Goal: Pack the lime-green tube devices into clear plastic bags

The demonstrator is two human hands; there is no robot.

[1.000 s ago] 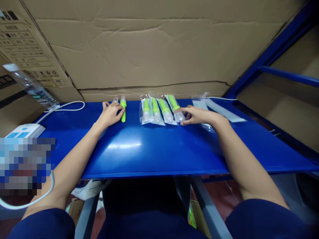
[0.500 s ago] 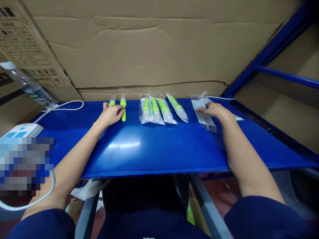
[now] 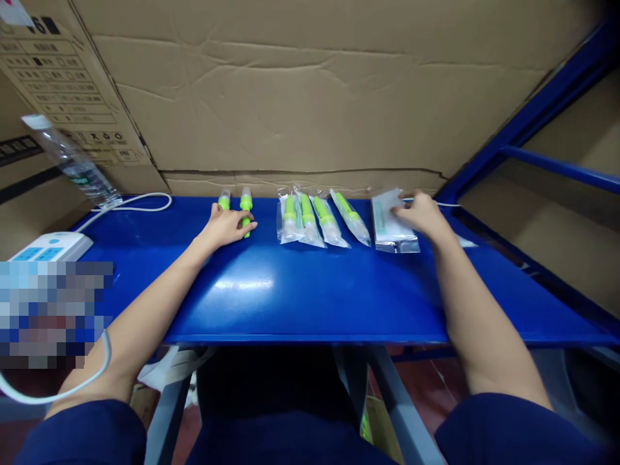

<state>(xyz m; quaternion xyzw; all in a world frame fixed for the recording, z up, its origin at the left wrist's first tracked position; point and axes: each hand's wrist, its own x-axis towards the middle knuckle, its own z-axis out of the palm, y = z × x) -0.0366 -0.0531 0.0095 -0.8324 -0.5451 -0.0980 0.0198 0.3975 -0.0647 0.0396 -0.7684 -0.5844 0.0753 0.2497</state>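
Two unwrapped green-and-clear tubes [image 3: 247,205] lie at the back of the blue table [image 3: 290,290]. My left hand [image 3: 227,226] rests over their near ends, its fingers curled on the right one. Right of them, several green tubes in clear bags [image 3: 320,216] lie side by side. Further right sits a small stack of flat clear bags [image 3: 387,223]. My right hand [image 3: 422,213] lies on that stack, fingers pinching its top bag at the far edge.
A white power strip [image 3: 51,245] with its cable [image 3: 130,203] sits at the left end, and a plastic water bottle [image 3: 72,161] leans behind it. Cardboard boxes [image 3: 290,97] wall the back. A blue shelf frame [image 3: 557,161] rises at right.
My right hand left the bagged tubes and moved right onto the stack of flat bags, then drew the top one up. My left hand stayed on the bare tubes.
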